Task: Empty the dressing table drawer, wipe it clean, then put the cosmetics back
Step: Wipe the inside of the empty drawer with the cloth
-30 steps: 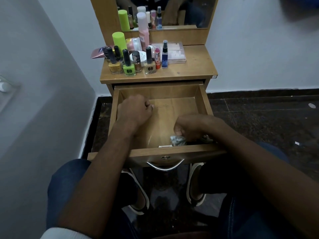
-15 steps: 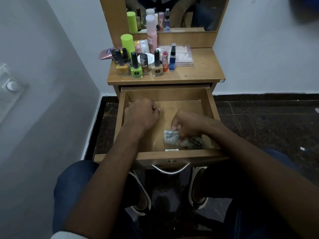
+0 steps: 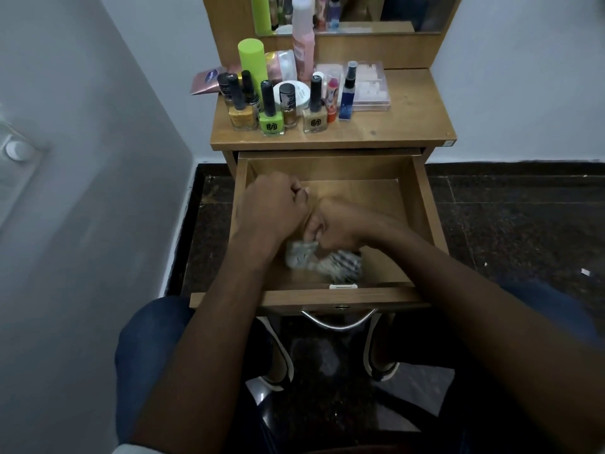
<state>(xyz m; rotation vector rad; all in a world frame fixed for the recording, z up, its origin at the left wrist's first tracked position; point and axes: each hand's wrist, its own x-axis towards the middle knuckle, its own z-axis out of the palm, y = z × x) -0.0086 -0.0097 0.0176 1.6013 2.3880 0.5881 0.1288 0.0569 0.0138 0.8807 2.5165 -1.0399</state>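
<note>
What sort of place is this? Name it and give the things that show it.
Probably a bedroom or dressing corner in a home. A small wooden dressing table with a mirror stands against the wall, nail polish bottles and other cosmetics crowd its top, and its drawer is pulled open.

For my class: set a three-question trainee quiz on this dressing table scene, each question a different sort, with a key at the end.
1. True or false: the cosmetics stand on the tabletop, not in the drawer.
2. Which hand grips the cloth? A left hand; B right hand.
3. Fill in: the green nail polish stands ___ the yellow nail polish and the beige nail polish.

Key: 1 true; 2 B; 3 between.
</note>
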